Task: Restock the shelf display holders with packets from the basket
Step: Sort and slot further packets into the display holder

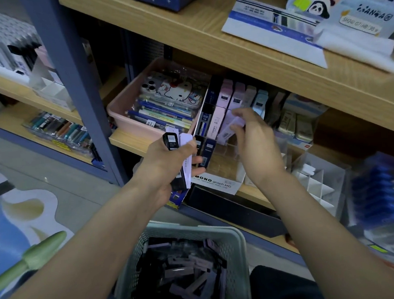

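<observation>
- The left hand [166, 161] is curled round a small stack of packets in front of the lower shelf [129, 140]. A black packet [171, 140] sticks up at the top, and beside it is a pale lilac packet [188, 166] with part of "MONO" printed along its length.
- The right hand [257, 147] pinches a lavender packet [235, 125] between thumb and fingertips. It holds the packet tilted over the middle rows of the display holder [219, 181].
- The holder is a white card box on the lower shelf, and its front edge reads "MONO graph MG". The smaller line under that is too blurred to read.
- Its rear rows hold upright stocked packets [219, 114] in dark blue, pink, lilac and light blue. "HB" and "MONO" can be read on the nearest ones, and the clear front compartments show bare dividers.
- The basket [236, 243] is pale green and perforated, and it sits below the hands, close to the person. Loose packets [191, 270] in black and lavender lie jumbled inside it, their print unreadable.
- A pink tray [122, 108] stands just left of the holder. It carries pens and a cartoon-cat phone case [174, 89].
- On the upper shelf [206, 37] stands a panda box [367, 20] with a label that includes "HB".
</observation>
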{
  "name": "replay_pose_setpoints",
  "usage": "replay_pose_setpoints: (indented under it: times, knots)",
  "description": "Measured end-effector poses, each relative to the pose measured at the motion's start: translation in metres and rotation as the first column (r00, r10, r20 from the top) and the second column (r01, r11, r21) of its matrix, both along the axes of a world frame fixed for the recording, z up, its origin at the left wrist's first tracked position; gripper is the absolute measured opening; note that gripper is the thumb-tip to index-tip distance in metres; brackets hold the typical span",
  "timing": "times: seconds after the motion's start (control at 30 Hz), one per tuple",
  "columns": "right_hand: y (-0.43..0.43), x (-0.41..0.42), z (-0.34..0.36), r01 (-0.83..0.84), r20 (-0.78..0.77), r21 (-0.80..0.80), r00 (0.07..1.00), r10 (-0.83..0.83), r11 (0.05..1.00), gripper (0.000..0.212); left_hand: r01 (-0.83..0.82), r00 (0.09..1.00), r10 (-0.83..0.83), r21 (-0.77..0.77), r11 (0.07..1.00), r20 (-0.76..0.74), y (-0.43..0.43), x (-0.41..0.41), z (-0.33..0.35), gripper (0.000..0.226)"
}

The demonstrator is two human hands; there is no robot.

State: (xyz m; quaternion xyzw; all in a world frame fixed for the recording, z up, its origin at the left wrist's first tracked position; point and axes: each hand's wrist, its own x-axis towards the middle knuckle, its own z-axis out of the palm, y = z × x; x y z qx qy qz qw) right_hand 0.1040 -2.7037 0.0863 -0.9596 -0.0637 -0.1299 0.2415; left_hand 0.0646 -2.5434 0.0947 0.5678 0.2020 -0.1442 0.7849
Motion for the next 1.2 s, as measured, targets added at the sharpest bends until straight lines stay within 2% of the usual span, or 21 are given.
replay_pose_setpoints:
  times: [0.23, 0.3, 0.4, 0.6, 0.67, 0.73, 0.77, 0.87, 0.97, 1.07, 1.2]
  knots:
    - [0.0, 0.006, 0.002, -0.031, -0.064, -0.153, 0.998, 0.022, 0.988, 0.03, 0.002, 1.0, -0.003, -0.022, 1.0, -0.012, 0.0, 0.0, 0.001, 0.016]
    - [0.002, 0.008, -0.001, -0.028, -0.027, -0.191, 0.999, 0.023, 0.981, 0.031, 0.003, 1.0, -0.004, -0.028, 1.0, -0.016, -0.001, 0.0, 0.002, 0.015]
    - [0.004, 0.012, -0.002, 0.016, 0.084, -0.174, 0.996, -0.001, 0.985, 0.027, 0.005, 1.0, -0.006, -0.033, 0.999, -0.015, -0.001, 0.0, 0.001, 0.014]
    - [0.01, 0.012, -0.007, 0.094, 0.08, -0.184, 0.994, -0.08, 0.978, 0.036, 0.007, 1.0, -0.007, -0.047, 0.999, -0.001, -0.001, 0.0, 0.0, 0.016]
    - [0.014, 0.01, -0.004, 0.095, 0.154, -0.1, 0.985, -0.079, 0.99, 0.028, -0.005, 1.0, 0.006, -0.055, 0.998, 0.007, -0.001, 0.001, 0.0, 0.017]
    - [0.02, 0.004, 0.001, 0.016, 0.224, 0.056, 0.974, -0.028, 0.998, 0.013, -0.028, 1.0, 0.029, -0.076, 0.997, 0.013, -0.001, 0.003, 0.0, 0.017]
    - [0.023, 0.0, 0.002, -0.042, 0.203, 0.136, 0.979, 0.013, 0.99, 0.009, -0.035, 0.999, 0.037, -0.089, 0.995, 0.02, -0.002, 0.003, 0.001, 0.017]
    - [0.032, -0.013, -0.002, -0.142, -0.066, 0.353, 0.982, 0.176, 0.925, 0.014, 0.006, 0.999, -0.002, -0.082, 0.997, 0.051, -0.003, 0.001, 0.003, 0.019]
    - [0.033, -0.022, 0.001, -0.095, -0.28, 0.529, 0.919, 0.279, 0.843, 0.031, 0.13, 0.988, -0.13, -0.002, 0.991, 0.078, -0.004, -0.003, 0.004, 0.016]
    - [0.028, -0.025, 0.012, -0.014, -0.356, 0.653, 0.877, 0.323, 0.757, 0.031, 0.201, 0.972, -0.203, 0.032, 0.979, 0.116, -0.003, -0.006, 0.006, 0.012]
    - [0.016, -0.028, 0.021, -0.032, -0.39, 0.667, 0.836, 0.386, 0.744, 0.017, 0.296, 0.944, -0.299, 0.038, 0.954, 0.141, -0.001, -0.009, 0.011, 0.012]
